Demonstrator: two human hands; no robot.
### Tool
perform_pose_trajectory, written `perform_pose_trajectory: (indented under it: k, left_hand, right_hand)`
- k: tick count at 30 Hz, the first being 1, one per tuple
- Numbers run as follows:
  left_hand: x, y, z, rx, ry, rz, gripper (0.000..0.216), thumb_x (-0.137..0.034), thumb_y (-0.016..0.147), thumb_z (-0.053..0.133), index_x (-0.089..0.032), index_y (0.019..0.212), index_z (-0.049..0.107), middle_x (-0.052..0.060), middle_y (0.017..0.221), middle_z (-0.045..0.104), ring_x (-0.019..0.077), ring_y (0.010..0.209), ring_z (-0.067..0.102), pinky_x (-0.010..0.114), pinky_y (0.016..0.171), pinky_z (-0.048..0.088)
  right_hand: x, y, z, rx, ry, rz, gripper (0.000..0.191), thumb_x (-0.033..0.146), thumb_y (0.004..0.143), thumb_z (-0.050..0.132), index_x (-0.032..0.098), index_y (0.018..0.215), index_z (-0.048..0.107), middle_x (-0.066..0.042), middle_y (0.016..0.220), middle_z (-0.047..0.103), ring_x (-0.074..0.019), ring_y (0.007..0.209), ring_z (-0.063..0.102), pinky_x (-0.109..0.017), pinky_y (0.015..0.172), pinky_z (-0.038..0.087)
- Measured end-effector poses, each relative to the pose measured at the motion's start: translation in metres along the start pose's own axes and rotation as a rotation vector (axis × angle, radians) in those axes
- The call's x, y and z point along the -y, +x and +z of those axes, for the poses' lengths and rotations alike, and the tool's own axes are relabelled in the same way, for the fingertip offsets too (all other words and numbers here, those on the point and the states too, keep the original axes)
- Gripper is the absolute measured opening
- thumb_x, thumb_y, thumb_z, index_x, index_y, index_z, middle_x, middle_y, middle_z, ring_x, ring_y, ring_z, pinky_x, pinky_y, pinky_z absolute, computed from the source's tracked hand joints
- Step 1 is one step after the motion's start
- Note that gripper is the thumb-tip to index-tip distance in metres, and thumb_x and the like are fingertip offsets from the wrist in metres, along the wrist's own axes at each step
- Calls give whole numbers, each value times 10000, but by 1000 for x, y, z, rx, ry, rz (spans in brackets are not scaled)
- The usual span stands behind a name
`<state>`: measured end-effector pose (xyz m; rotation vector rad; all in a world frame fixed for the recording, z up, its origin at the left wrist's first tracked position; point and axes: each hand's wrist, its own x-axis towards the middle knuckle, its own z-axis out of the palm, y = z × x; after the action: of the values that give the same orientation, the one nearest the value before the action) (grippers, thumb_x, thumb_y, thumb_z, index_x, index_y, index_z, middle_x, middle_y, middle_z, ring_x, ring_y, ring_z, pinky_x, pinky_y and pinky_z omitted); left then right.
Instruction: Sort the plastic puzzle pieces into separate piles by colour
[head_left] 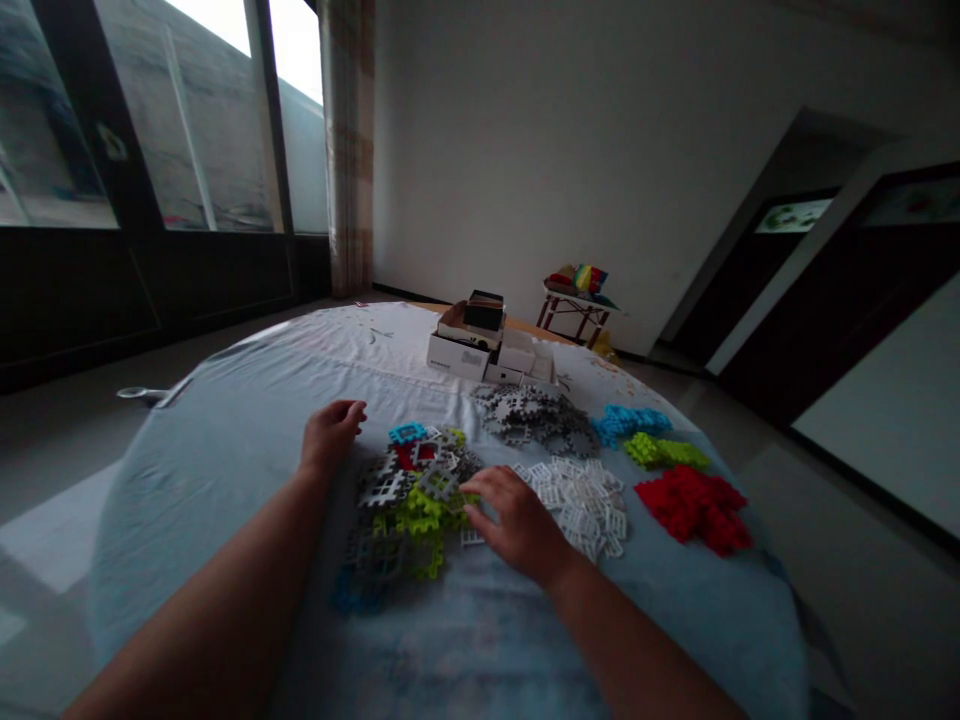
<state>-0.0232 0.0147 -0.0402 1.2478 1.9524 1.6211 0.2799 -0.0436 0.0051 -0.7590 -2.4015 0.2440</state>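
Note:
A mixed heap of interlocking plastic tiles [409, 500] in grey, lime, red and blue lies on the cloth-covered table [225, 450] in front of me. My left hand [330, 432] rests on the cloth at the heap's upper left, fingers curled loosely, nothing visible in them. My right hand [517, 525] lies palm down at the heap's right edge, its fingertips touching lime and grey tiles. Sorted piles lie to the right: white tiles [581, 495], red tiles [694, 505], lime tiles [664, 452], blue tiles [628, 422] and grey tiles [536, 415].
White cardboard boxes [487, 350] with a dark item on top stand at the table's far side. A small stool with coloured things [576, 290] stands by the back wall. Windows run along the left; dark doors are on the right.

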Motion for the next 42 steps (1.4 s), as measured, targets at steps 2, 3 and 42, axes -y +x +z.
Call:
perform_pose_trajectory:
  k: [2, 3, 42]
  left_hand:
    - [-3, -2, -1, 14, 0, 0, 374, -477, 685, 506, -147, 810, 627, 41, 680, 634, 137, 530, 557, 235, 518, 430]
    - [-4, -3, -2, 20, 1, 0, 378, -479, 684, 504, -147, 817, 628, 42, 685, 636, 139, 535, 559, 235, 520, 431]
    - [-2, -4, 6, 4, 17, -43, 426, -513, 696, 479, -150, 851, 639, 68, 722, 670, 195, 642, 607, 263, 557, 443]
  right_hand:
    - [5, 11, 12, 38, -16, -17, 266, 231, 774, 589, 188, 1036, 587, -68, 995, 584, -188, 970, 512, -349, 877, 414]
    - [6, 14, 17, 55, -31, -8, 287, 250, 761, 607, 187, 1041, 585, -71, 1003, 575, -194, 976, 504, -357, 876, 409]
    - [-31, 106, 51, 19, -235, 141, 266, 358, 769, 572, 193, 971, 625, -81, 960, 608, -209, 954, 520, -337, 848, 367]
